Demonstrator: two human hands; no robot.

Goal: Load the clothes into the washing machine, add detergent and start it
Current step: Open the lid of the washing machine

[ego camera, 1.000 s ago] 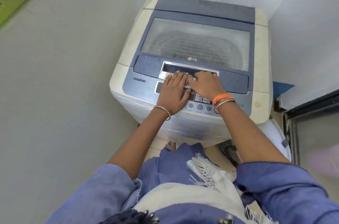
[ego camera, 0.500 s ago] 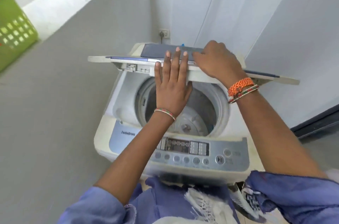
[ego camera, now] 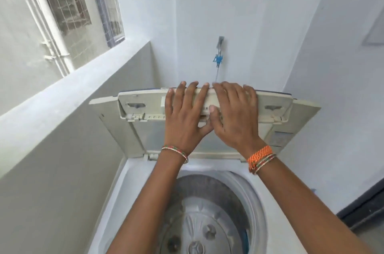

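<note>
The top-loading washing machine [ego camera: 133, 191] stands below me with its folding lid [ego camera: 133, 129] raised nearly upright against the back wall. My left hand [ego camera: 185, 116] lies flat on the lid's underside, fingers straight, fingertips at its top edge. My right hand [ego camera: 234, 116] presses beside it, fingers spread over the upper panel, thumb on the lid's middle. The drum [ego camera: 209, 218] is uncovered; I see its grey pulsator and no clothes inside. No detergent is in view.
A low grey parapet wall [ego camera: 68, 108] runs along the left. A water tap with a blue fitting [ego camera: 218, 58] sits on the white wall behind the lid. A dark door frame [ego camera: 363, 206] is at the right.
The lid went from closed, to half raised and folded, to nearly upright now. Both hands moved up and back with it, and the view tilted upward, losing the control panel and green basket.
</note>
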